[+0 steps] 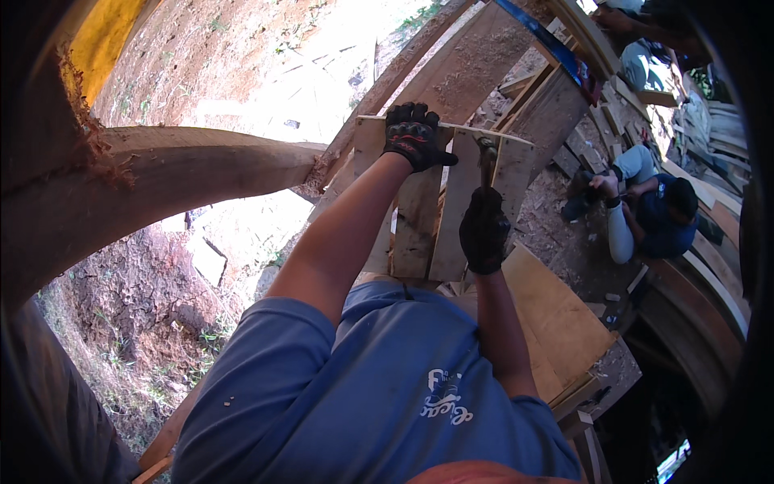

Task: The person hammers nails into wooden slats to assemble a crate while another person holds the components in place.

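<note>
A panel of pale wooden slats (415, 230) stands in front of my body, with a thin strip (492, 135) along its far edge. My left hand (415, 139), in a black glove with red marks, grips that edge, fingers over it and thumb pointing right. Wrapped round a hammer (487, 153) is my right hand (485, 231), also black-gloved. The hammer's head lies over the right-hand slats, just short of the far strip. Most of its handle is hidden in my fist. Whether the head touches the wood I cannot tell.
A thick curved timber (201, 157) comes in from the left. Beyond the panel lie wide boards (459, 68) with shavings and a long blue tool (548, 40). A plywood sheet (556, 315) is at my right. Farther right, a person (665, 214) sits among scrap wood.
</note>
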### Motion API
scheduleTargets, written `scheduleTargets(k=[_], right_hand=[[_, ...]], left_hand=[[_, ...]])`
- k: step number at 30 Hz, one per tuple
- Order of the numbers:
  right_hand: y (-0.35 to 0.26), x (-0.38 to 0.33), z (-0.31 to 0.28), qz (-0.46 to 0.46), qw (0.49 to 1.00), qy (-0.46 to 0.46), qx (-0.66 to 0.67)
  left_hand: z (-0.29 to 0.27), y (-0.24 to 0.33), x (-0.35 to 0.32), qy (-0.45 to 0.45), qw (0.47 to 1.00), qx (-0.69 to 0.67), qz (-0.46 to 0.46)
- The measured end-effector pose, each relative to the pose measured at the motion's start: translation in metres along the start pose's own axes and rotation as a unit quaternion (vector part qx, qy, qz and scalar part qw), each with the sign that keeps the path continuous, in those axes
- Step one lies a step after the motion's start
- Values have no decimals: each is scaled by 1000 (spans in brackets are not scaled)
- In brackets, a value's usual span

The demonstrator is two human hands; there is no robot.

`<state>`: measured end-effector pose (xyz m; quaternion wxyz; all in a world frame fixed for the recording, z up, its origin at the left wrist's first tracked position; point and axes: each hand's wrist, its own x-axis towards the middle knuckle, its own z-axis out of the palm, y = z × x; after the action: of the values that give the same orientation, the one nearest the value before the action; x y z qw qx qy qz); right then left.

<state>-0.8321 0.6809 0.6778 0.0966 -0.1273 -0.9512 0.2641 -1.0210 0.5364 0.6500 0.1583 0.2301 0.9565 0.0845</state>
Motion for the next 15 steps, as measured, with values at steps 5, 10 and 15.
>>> scheduleTargets(k=[5, 10, 15], right_hand=[[-16, 9, -19, -26, 999, 20, 16], [-5, 4, -14, -25, 999, 34, 4], [21, 3, 4, -23, 1000, -14, 9]], left_hand=[[-2, -1, -1, -38, 999, -7, -8], [-11, 1, -1, -39, 999, -4, -3], [0, -4, 3, 7, 1000, -14, 16]])
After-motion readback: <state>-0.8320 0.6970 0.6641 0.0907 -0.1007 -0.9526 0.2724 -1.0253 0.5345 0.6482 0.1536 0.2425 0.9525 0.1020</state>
